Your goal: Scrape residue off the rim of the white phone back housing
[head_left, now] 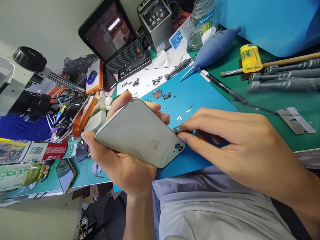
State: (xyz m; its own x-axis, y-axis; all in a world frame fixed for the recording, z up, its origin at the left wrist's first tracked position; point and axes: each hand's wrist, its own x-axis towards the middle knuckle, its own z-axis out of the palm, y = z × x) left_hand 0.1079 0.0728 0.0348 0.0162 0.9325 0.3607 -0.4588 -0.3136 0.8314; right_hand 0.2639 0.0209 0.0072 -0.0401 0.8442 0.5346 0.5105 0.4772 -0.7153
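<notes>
A white smartphone point(135, 130) lies tilted in my left hand point(125, 163), its back facing up and two camera lenses point(179, 147) at its lower right corner. My left thumb and fingers wrap round its edges. Between the thumb and forefinger of my right hand point(232, 140), a small thin metal piece point(178, 129) with cut-outs is pinched at the phone's edge beside the lenses. Whether it touches the phone I cannot tell. Beyond the phone, small metal phone parts point(157, 94) and silvery scraps point(179, 118) lie on the blue mat point(202, 96).
A blue air blower point(215, 48), a yellow lighter point(250, 58), a brush, several grey screwdrivers point(282, 81) and a razor blade point(296, 120) lie at the right. A screen device point(110, 31) and glass jar point(202, 25) stand behind. The microscope stand point(30, 60) and clutter occupy the left.
</notes>
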